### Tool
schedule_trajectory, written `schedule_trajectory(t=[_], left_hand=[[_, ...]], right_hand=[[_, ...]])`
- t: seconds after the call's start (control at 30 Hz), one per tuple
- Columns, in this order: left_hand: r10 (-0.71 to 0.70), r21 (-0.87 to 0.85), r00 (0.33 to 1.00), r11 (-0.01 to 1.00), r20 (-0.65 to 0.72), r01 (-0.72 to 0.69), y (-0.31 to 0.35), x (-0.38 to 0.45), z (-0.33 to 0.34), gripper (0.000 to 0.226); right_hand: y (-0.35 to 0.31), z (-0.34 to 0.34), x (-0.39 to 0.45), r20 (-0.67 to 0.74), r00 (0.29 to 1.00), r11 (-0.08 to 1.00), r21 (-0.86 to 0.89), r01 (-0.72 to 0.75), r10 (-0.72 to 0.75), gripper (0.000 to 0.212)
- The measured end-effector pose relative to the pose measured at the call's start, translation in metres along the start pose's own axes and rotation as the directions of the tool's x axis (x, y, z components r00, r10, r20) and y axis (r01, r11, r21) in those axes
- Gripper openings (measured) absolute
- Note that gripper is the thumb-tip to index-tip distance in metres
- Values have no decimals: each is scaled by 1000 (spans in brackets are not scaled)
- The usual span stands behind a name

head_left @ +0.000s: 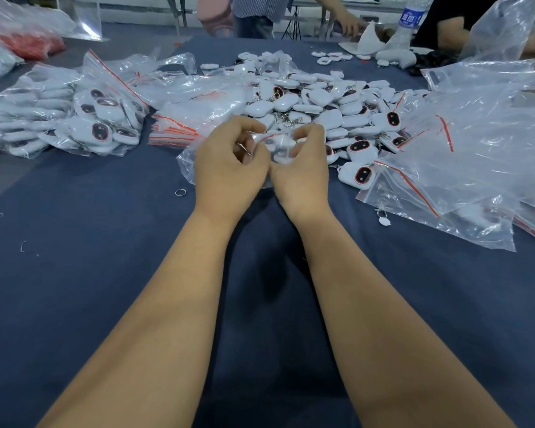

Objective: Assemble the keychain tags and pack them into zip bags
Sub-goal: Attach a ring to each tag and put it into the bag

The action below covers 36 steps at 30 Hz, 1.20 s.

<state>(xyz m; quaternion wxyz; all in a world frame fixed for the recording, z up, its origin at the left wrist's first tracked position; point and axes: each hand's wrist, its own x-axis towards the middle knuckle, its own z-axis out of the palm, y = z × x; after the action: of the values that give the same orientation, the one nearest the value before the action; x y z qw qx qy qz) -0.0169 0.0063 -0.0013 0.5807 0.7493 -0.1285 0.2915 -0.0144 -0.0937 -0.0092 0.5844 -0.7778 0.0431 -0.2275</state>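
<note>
My left hand (229, 168) and my right hand (303, 168) meet at the table's middle, both with fingers curled round a small clear zip bag (187, 163) with a red seal line. A white keychain tag (280, 149) shows through the bag between my fingers. Behind my hands lies a big heap of loose white tags (315, 100) with dark oval faces and metal chains. A stack of flat zip bags (173, 128) with red strips lies just left of the heap.
Packed bags of tags (74, 118) pile up at the left. Large crumpled clear bags (476, 143) cover the right side. A loose key ring (180, 192) and a small white piece (384, 221) lie on the blue cloth. Other people and a water bottle (410, 20) are at the far edge.
</note>
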Motion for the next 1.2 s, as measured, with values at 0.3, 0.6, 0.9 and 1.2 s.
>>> schedule_trajectory(t=[0.3,0.6,0.9,1.2], left_hand=[[-64,57,983,997,173,54,-8,0,4,16],[-212,286,967,944,143,165,-8,1,0,32],[44,26,877,999,-479,-37,-2,8,-14,25],[-75,405,958,913,278,-46,-17,4,-2,28]], right_hand=[[3,1,1,149,988,980,-197,-10,40,12],[0,-3,-2,298,954,997,60,-52,32,52],[-7,-5,0,80,993,996,-18,-88,89,29],[-3,-14,2,-19,999,753,-657,-32,27,52]])
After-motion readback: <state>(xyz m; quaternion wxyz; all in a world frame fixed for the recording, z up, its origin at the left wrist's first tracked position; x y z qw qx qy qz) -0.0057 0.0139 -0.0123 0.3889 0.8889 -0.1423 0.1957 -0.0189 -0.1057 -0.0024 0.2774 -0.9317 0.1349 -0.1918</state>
